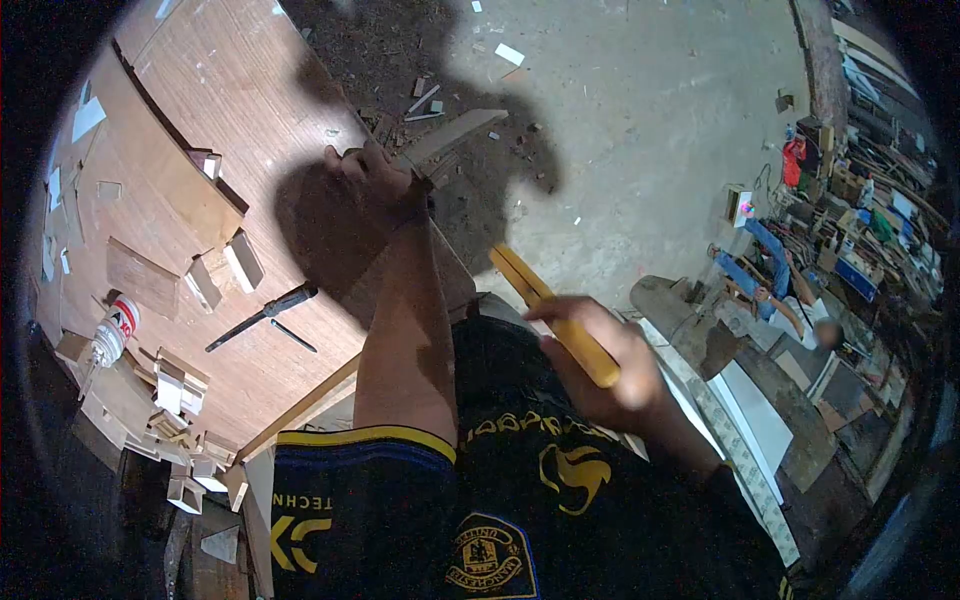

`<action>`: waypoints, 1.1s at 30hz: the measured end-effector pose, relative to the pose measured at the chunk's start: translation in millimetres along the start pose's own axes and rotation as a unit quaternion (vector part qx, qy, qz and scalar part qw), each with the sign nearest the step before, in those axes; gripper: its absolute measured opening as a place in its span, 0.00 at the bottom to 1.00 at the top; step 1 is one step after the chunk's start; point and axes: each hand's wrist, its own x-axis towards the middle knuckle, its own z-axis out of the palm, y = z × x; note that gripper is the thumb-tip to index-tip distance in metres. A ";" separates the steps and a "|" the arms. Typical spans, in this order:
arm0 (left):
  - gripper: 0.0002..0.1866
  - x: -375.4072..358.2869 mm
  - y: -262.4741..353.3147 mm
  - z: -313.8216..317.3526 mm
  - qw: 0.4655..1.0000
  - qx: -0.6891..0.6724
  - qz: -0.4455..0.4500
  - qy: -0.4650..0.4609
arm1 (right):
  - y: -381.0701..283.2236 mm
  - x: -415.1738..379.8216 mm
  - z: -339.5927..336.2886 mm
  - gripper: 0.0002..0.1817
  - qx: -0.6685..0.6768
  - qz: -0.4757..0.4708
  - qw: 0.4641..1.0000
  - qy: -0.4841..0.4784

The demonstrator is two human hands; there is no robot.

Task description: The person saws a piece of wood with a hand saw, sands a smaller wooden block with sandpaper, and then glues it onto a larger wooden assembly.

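My left hand (378, 188) is closed around the near end of a pale wooden strip (455, 137) at the edge of the wooden tabletop (270, 190). The strip's far end sticks out over the floor. Nearer my body, my right hand (600, 355) is wrapped round a long yellow tool (580, 350), whose slotted end points up and left. The tool is apart from the strip. Motion blurs my right fingers a little.
On the tabletop lie a black clamp-like tool (264, 316), a glue bottle (117, 325), a curved wooden panel (170, 160) and several small wooden pieces (243, 262). Scraps (509, 54) litter the floor. A person (800, 318) sits at the right among stacked materials.
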 end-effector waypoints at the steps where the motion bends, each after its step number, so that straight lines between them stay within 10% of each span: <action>1: 0.09 -3.6 -0.8 0.5 1.000 0.002 0.001 -0.007 | 0.7 9.6 6.4 0.14 -0.002 0.039 0.999 0.005; 6: 0.10 -8.3 -4.1 9.4 1.000 0.009 0.013 -0.022 | -4.4 21.2 5.8 0.16 0.001 0.063 0.998 -0.021; 8: 0.10 -9.6 0.5 14.6 0.975 -0.157 -0.149 -0.052 | -0.4 19.2 6.4 0.16 -0.009 0.048 0.999 -0.011; 24: 0.18 -11.0 -8.8 15.9 0.999 -0.022 -0.029 -0.017 | -9.4 0.8 3.5 0.16 -0.011 -0.031 0.999 -0.007; 27: 0.22 -37.0 -26.9 43.2 0.994 -0.037 -0.014 -0.097 | 4.6 28.3 24.4 0.17 -0.021 0.069 0.997 0.014; 29: 0.17 -40.9 -45.0 85.4 0.879 -0.406 -0.249 -0.012 | 29.7 34.3 37.6 0.18 -0.056 0.130 0.989 -0.030; 33: 0.10 -8.4 -2.7 12.8 0.991 -0.014 -0.092 -0.099 | 19.8 0.9 20.5 0.17 -0.076 0.070 0.994 0.044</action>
